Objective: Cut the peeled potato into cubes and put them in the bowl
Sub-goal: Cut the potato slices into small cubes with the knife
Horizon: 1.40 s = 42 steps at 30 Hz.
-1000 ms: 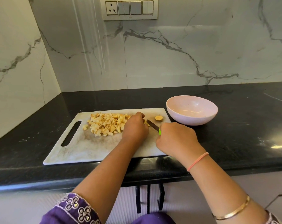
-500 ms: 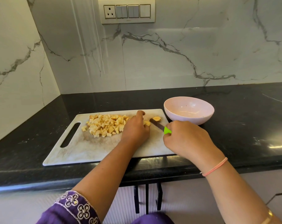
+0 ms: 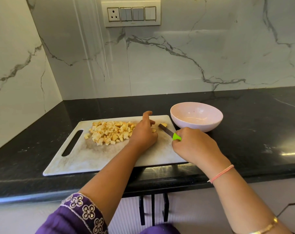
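Clasping the green-handled knife (image 3: 168,132), right grip (image 3: 194,146) near the bowl (image 3: 212,123).

A purple sleeve (image 3: 70,220) with a cuff of pale embroidered flowers and loops covers the left arm well back from the left hand (image 3: 143,135). Just behind the right hand (image 3: 195,145), a thin pink thread band (image 3: 221,173) circles the wrist. Farther back sits a gold bangle (image 3: 266,228).

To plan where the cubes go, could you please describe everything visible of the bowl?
The bowl is pale pink, round and glossy, upright, seemingly empty. It stands on the black counter beside the cutting board's far right corner. The right hand, gripping the knife, is just in front of it.
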Available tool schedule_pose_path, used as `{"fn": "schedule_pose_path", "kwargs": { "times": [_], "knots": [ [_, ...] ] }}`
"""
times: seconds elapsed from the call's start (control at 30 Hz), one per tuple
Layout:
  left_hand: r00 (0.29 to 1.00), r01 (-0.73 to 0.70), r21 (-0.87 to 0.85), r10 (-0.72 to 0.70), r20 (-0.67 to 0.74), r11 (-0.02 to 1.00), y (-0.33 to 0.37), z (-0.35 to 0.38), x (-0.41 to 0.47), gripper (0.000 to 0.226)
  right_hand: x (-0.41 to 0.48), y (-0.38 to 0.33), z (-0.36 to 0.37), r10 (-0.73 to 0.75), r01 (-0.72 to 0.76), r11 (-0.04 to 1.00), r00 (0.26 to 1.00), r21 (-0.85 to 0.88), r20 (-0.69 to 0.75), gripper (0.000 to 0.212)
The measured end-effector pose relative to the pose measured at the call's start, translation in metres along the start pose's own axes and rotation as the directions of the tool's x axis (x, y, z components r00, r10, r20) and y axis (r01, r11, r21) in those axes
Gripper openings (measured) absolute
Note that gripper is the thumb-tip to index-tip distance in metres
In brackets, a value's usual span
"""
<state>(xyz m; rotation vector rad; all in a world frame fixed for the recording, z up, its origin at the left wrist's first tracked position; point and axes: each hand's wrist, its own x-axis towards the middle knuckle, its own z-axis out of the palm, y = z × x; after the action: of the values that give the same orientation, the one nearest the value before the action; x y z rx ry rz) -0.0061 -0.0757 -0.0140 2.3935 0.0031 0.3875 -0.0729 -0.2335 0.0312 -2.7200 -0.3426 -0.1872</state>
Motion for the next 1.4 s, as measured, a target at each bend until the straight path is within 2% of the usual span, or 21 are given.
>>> {"fn": "schedule_pose_path", "kwargs": {
  "times": [0.07,0.13,0.27,0.37,0.5,0.9,1.17,1.27,1.4],
  "knots": [
    [1.0,-0.025,0.003,0.025,-0.009,1.0,0.0,-0.001,-0.004,0.071,0.001,-0.001,0.004,0.005,-0.005,1.0,1.0,0.009,0.013,0.016],
    [0.999,-0.03,0.078,0.033,-0.043,0.997,0.0,-0.002,-0.008,0.069,0.003,-0.003,0.009,0.001,-0.002,1.0,1.0,0.019,0.021,0.016],
    [0.988,0.007,0.325,0.043,-0.145,0.946,-0.005,-0.005,-0.011,0.045,0.008,-0.008,0.016,-0.002,0.001,1.0,0.999,0.013,0.033,0.019],
    [0.984,0.014,0.4,0.06,-0.17,0.917,-0.004,-0.005,-0.012,0.034,0.011,-0.014,0.018,-0.004,0.004,1.0,0.999,0.001,0.034,0.02],
    [0.981,0.027,0.408,0.055,-0.188,0.913,-0.007,-0.006,-0.014,0.026,0.014,-0.023,0.022,-0.014,0.015,1.0,0.999,-0.026,0.037,0.017],
    [0.981,0.082,0.408,-0.002,-0.193,0.909,-0.005,-0.005,-0.008,0.026,0.002,-0.032,0.025,-0.078,0.079,0.988,0.997,-0.133,0.011,0.016],
    [0.982,0.05,0.372,0.022,-0.187,0.927,-0.012,-0.002,-0.014,0.023,-0.021,-0.032,-0.005,-0.107,0.124,0.974,0.989,-0.188,0.101,0.006],
    [0.984,0.054,0.245,-0.01,-0.177,0.968,-0.014,-0.004,-0.013,0.037,-0.021,-0.029,-0.011,-0.068,0.081,0.987,0.993,-0.136,0.099,0.015],
    [0.987,0.076,0.135,-0.055,-0.151,0.988,-0.01,-0.002,-0.014,0.057,-0.015,-0.024,-0.004,-0.027,0.029,0.998,0.999,-0.064,0.028,0.016]
  ]
}}
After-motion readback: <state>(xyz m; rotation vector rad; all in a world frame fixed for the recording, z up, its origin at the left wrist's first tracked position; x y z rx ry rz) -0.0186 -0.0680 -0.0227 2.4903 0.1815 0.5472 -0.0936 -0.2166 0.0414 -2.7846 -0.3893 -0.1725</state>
